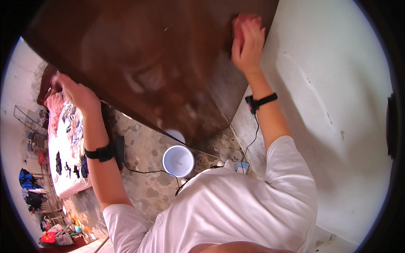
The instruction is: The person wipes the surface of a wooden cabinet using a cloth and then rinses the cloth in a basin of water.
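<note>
A large glossy dark brown panel [126, 47], which looks like a wardrobe's side or door, fills the upper view. Against its right part lies my right hand [248, 44], fingers bent. Reddish patches show around the fingers; I cannot tell whether they are a cloth or a reflection. My left hand [80, 95] is stretched out beside the panel's left edge, with blurred fingertips and nothing visible in it. Contact between the left hand and the edge cannot be made out. Both wrists wear black straps with cables.
Below the panel, a white-blue bucket [178, 161] stands on the stained concrete floor [144, 189]. A light blue packet [242, 167] lies near the wall base. Along the right runs a white wall [341, 110]. A bed [60, 142] with heaped clothes [74, 117] is at left.
</note>
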Tool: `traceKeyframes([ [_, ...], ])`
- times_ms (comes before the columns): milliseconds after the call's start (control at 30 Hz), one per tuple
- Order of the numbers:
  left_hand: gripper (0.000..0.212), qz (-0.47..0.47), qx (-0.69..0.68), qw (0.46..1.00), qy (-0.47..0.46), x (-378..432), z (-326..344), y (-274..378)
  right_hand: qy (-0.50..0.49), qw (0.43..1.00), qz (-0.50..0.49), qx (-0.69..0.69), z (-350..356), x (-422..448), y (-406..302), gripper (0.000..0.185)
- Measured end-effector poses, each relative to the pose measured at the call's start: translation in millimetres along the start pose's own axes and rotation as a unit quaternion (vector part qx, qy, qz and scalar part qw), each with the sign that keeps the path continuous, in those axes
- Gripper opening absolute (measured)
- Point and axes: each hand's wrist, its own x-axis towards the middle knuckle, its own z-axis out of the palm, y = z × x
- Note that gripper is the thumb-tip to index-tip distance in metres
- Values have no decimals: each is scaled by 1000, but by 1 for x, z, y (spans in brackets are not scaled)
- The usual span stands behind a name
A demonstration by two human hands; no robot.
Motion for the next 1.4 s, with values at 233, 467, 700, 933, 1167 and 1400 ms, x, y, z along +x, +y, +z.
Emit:
traceKeyframes([
  [233, 62, 46, -29, 997, -58, -2, 10, 10, 67, 998, 22, 6, -6, 90, -51, 53],
  [467, 63, 62, -65, 990, -104, 2, 0, 3, -9, 996, 69, 61, 29, 98, -217, 59],
  [700, 61, 87, -45, 983, -155, -1, 10, 9, 34, 991, -6, 132, 63, 91, -335, 52],
  [933, 67, 60, -2, 993, -103, 0, 6, 6, -17, 988, -81, 134, 46, 85, -258, 54],
  [1167, 69, 30, -19, 998, -50, 6, -8, -8, -32, 997, -41, 65, 0, 74, -73, 55],
  [1400, 65, 19, -35, 999, 20, 0, -1, 6, 77, 996, -17, 36, -10, 62, 67, 48],
])
